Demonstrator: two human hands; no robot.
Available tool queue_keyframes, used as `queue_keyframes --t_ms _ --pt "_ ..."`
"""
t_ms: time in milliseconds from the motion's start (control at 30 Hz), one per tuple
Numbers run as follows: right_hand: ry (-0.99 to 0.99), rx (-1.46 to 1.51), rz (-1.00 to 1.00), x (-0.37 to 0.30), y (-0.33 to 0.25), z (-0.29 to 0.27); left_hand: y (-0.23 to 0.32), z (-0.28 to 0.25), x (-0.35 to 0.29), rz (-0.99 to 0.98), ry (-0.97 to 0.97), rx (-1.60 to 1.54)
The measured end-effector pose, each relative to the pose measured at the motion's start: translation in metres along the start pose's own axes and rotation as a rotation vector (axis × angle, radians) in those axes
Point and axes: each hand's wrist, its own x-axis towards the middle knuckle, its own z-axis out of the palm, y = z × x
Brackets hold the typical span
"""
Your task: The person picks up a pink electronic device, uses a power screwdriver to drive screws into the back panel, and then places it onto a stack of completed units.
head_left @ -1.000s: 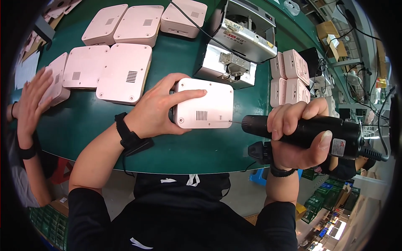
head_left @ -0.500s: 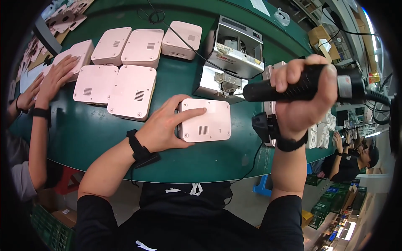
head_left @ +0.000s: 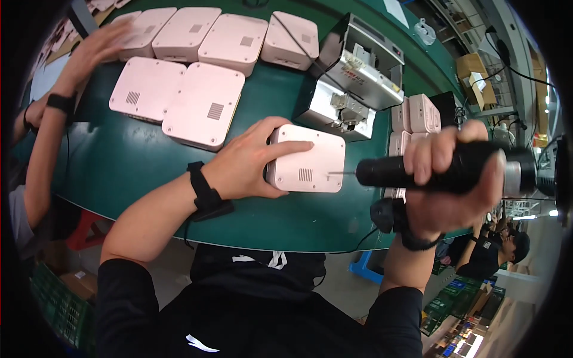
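My left hand [head_left: 248,158] is wrapped around the left end of a white plastic box [head_left: 319,152] lying on the table, its index finger stretched over the top face. The box has rounded corners, a small slotted grille and screw holes near its corners. In a closed fist my right hand [head_left: 447,173] holds a black electric screwdriver [head_left: 382,172] almost level, its cord running off to the right. Its thin bit points left over the box's right part, beside the grille. Whether the bit touches the box I cannot tell.
Several similar white boxes [head_left: 233,45] stand along the far left of the green table [head_left: 143,197]. A metal screw feeder [head_left: 358,77] sits beyond my box, with more white boxes [head_left: 425,113] to its right. A co-worker's hand [head_left: 95,51] hovers at the far left.
The screwdriver has come down until its bit is over the white box. My left hand keeps its hold. The co-worker's hand has lifted from the boxes. The whole view has shifted.
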Motion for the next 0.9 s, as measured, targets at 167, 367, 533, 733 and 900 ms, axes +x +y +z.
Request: queue_keyframes --t_ms 167,367,533,733,900 --pt "0.016 -0.087 0.079 -0.025 -0.001 0.013 -0.001 -0.002 -0.003 -0.029 -0.009 -0.008" --pt "0.048 -0.129 0.178 -0.043 0.009 0.016 -0.001 0.003 -0.002 -0.014 0.02 0.001" --pt "-0.003 -0.086 0.19 -0.046 0.011 0.013 0.0 0.004 -0.002 -0.027 0.031 -0.01" --pt "0.003 -0.153 0.156 -0.04 0.015 0.021 0.002 0.001 -0.005 -0.031 0.023 -0.002" --pt "0.019 -0.068 -0.115 0.003 0.003 0.0 0.005 0.001 0.002 -0.022 -0.005 -0.012"
